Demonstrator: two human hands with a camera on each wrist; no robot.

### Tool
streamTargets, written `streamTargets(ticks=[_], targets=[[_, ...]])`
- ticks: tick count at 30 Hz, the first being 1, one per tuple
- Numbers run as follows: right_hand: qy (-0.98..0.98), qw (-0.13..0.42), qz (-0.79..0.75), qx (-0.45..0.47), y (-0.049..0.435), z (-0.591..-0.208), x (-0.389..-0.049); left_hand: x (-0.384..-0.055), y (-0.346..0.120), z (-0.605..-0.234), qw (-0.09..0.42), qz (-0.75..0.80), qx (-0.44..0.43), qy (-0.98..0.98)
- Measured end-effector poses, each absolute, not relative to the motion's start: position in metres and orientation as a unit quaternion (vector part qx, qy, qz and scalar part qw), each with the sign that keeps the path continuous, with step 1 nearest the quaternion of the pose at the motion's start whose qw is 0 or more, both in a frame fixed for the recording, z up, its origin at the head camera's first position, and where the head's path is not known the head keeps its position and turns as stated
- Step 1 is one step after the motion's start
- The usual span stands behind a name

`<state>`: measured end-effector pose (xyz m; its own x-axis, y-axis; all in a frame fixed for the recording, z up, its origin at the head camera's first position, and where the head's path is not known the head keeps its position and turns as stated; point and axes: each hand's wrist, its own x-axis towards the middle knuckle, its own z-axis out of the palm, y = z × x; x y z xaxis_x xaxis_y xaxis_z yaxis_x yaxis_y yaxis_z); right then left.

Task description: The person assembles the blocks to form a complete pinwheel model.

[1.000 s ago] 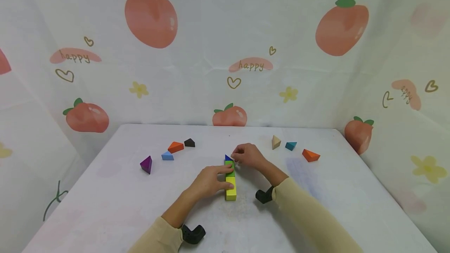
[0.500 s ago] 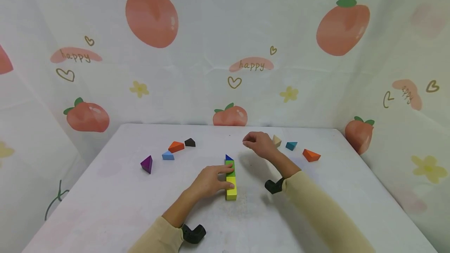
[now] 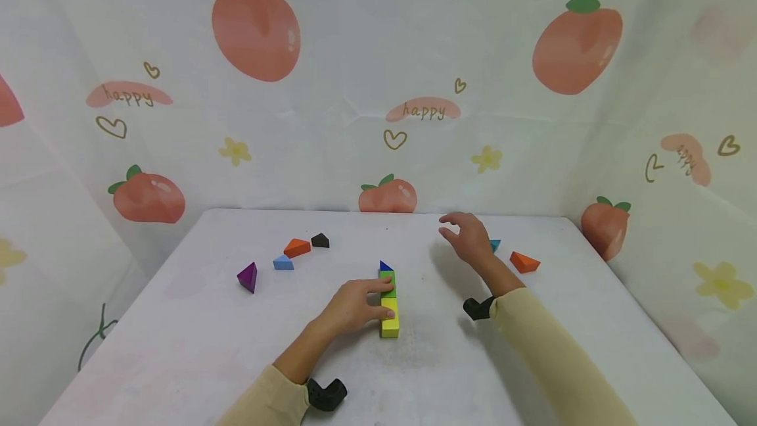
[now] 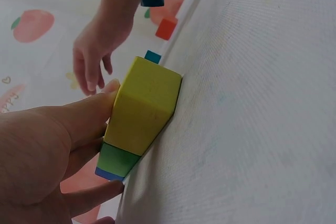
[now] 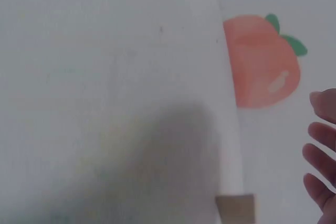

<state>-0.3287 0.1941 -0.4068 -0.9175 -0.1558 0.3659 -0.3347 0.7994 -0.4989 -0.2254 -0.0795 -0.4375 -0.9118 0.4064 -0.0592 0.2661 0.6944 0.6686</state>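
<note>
Along the table's middle lies a row of blocks: a yellow block, a green block and a blue triangular block at the far end. My left hand rests against the row's left side, its thumb over the yellow block and a finger over the green one. In the left wrist view the yellow block looms largest, the thumb at its edge. To the right, my right hand hovers with nothing in it, thumb and fingers apart. A plain wooden block shows at the bottom of the right wrist view.
On the left lie a purple block, a light blue block, an orange block and a black block. Right of my right hand are a teal block, partly hidden, and another orange block. A printed cloth hangs behind the table.
My right hand has left the blue block, moving right and away toward the table's back, and its fingers have spread. It now covers the wooden block in the head view. The left hand stays put.
</note>
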Motion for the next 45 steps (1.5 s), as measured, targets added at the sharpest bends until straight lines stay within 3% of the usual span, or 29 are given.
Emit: streamTargets(ticks=[9, 25, 45], targets=[[-0.954, 0.112, 0.261, 0.09, 0.217, -0.412, -0.33, -0.225, -0.079, -0.437, 0.1, 0.346, 0.182, 0.915], [-0.98, 0.051, 0.133, 0.137, 0.245, -0.421, -0.337, -0.224, -0.08, -0.436, 0.097, 0.345, 0.187, 0.914], [-0.976, 0.06, 0.056, 0.2, 0.251, -0.417, -0.341, -0.224, -0.08, -0.436, 0.1, 0.344, 0.182, 0.916]])
